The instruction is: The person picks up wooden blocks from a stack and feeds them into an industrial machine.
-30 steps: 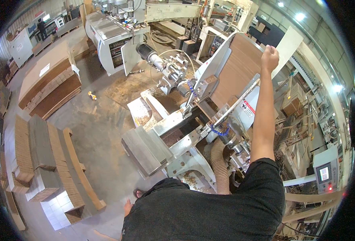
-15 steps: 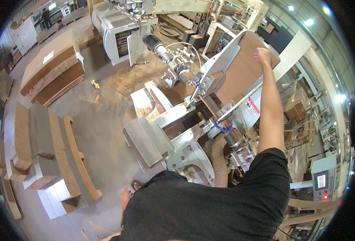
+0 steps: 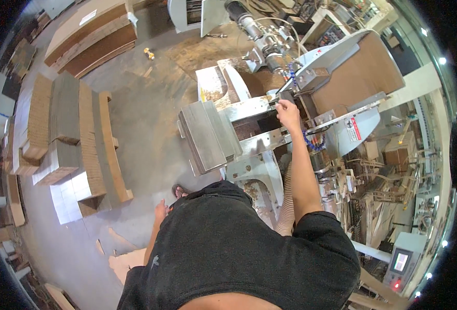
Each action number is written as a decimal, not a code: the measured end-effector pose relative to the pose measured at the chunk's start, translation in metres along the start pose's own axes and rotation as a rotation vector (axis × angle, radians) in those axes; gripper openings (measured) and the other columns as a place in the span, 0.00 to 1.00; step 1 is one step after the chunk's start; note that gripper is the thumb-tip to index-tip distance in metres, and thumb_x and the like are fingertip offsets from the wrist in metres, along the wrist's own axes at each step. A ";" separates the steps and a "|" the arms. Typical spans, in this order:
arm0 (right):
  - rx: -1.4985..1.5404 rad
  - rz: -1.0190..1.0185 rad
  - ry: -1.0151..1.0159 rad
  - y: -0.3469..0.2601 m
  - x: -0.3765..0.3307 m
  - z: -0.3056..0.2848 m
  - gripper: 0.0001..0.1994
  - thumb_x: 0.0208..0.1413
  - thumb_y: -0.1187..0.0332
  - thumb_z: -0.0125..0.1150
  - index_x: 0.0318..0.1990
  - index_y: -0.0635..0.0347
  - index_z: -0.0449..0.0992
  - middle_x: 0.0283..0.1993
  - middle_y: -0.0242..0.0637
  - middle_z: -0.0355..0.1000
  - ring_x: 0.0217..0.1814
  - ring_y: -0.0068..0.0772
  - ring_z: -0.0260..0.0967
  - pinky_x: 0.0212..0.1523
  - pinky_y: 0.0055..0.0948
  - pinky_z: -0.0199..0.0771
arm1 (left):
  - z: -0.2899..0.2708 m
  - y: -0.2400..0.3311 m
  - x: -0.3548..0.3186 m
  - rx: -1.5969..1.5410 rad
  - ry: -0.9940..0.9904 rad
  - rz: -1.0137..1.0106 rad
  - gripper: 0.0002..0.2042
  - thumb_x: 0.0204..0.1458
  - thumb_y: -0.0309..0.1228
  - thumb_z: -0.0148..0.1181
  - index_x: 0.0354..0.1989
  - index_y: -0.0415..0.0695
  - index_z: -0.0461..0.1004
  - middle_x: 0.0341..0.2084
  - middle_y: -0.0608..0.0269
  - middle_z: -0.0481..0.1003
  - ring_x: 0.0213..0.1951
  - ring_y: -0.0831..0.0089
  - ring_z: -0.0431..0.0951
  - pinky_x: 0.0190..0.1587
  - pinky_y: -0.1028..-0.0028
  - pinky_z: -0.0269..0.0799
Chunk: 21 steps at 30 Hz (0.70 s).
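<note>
My right arm reaches forward over the woodworking machine. My right hand (image 3: 289, 114) is closed at the bed's inner end, right against a small dark block (image 3: 286, 96); whether its fingers grip anything is hidden. Just beyond it stands the machine's wide brown panel (image 3: 370, 72) in a pale frame. On the bed's near left end lies a stack of grey boards (image 3: 203, 135). Low at my left side hangs my left hand (image 3: 161, 211), its fingers loosely apart and nothing visible in them.
Stacked boards (image 3: 65, 129) stand on the floor at left, with a larger pile (image 3: 96, 36) behind. A ribbed hose (image 3: 286, 199) runs beneath the machine. Wood scraps (image 3: 127, 263) lie near my left side. A control box (image 3: 405, 258) is at lower right.
My right hand has come down and back from in front of the brown panel to the machine bed. My left hand stays low at my side. The view has tilted downward.
</note>
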State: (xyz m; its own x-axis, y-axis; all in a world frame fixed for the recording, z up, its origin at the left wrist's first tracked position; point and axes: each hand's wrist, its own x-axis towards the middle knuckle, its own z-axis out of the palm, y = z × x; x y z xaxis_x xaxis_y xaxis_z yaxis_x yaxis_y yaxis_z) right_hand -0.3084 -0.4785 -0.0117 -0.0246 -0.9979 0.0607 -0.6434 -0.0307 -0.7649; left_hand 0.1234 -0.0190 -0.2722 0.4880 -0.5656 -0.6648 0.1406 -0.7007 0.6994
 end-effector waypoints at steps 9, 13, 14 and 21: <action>-0.604 0.255 -0.106 0.037 0.016 0.020 0.18 0.46 0.64 0.56 0.43 0.68 0.69 0.45 0.57 0.69 0.50 0.53 0.67 0.50 0.43 0.66 | 0.022 0.033 -0.029 0.034 0.023 -0.200 0.27 0.53 0.48 0.47 0.48 0.33 0.66 0.38 0.47 0.73 0.36 0.63 0.73 0.38 0.67 0.68; -0.804 0.258 -0.078 0.061 0.011 0.037 0.18 0.46 0.68 0.58 0.43 0.71 0.67 0.45 0.55 0.70 0.48 0.53 0.68 0.49 0.42 0.70 | 0.033 0.024 -0.032 0.289 -0.052 -0.094 0.25 0.54 0.45 0.47 0.49 0.32 0.65 0.39 0.47 0.73 0.38 0.60 0.74 0.41 0.67 0.68; -0.766 0.240 -0.140 0.043 0.014 0.033 0.18 0.47 0.68 0.57 0.44 0.69 0.68 0.45 0.53 0.71 0.47 0.52 0.69 0.48 0.42 0.70 | 0.030 -0.019 -0.020 0.237 -0.017 0.028 0.24 0.55 0.44 0.47 0.49 0.32 0.65 0.38 0.48 0.74 0.38 0.60 0.74 0.41 0.67 0.68; -0.215 0.216 -0.609 0.018 0.007 0.045 0.13 0.53 0.67 0.55 0.43 0.65 0.72 0.25 0.37 0.71 0.17 0.26 0.66 0.17 0.27 0.67 | 0.027 -0.002 -0.046 0.338 0.044 0.139 0.23 0.53 0.43 0.49 0.47 0.32 0.66 0.32 0.47 0.74 0.34 0.57 0.73 0.41 0.64 0.66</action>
State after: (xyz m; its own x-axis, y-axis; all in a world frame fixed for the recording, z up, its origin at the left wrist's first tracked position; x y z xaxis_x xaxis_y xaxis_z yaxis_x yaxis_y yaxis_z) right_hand -0.2859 -0.4890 -0.0535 0.2255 -0.8367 -0.4990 -0.8115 0.1221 -0.5715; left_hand 0.0771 -0.0037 -0.2503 0.5202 -0.6513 -0.5524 -0.2188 -0.7269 0.6510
